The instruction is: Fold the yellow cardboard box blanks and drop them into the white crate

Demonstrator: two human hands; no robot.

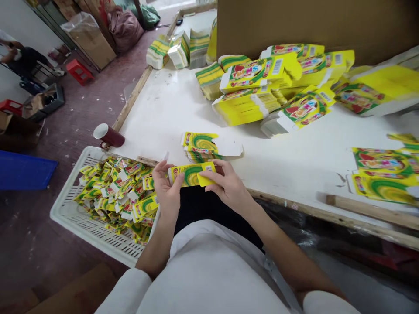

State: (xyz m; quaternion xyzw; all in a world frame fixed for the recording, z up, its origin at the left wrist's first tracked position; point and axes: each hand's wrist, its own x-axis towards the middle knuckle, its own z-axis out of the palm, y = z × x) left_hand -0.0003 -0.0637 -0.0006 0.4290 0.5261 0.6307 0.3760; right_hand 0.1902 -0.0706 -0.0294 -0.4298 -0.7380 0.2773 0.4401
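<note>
Between my two hands, in front of my body at the table's edge, is a small yellow-and-green carton (190, 175). My left hand (169, 187) grips its left end, thumb on the front face. My right hand (225, 181) holds the right end, its fingers at a yellow end flap (204, 179). Just beyond, on the white table, lies a short stack of flattened cartons (200, 146), the top one showing its white inside. Below my left hand stands a white plastic basket (70, 203) full of similar cartons (121, 192).
Bundles of flat cartons (248, 104) lie at the back of the table (157, 113), near a large cardboard sheet (314, 26). More cartons (382, 174) are at the right, by a wooden strip (369, 211). A maroon mug (113, 136) lies tipped at the left edge. Another person sits far left.
</note>
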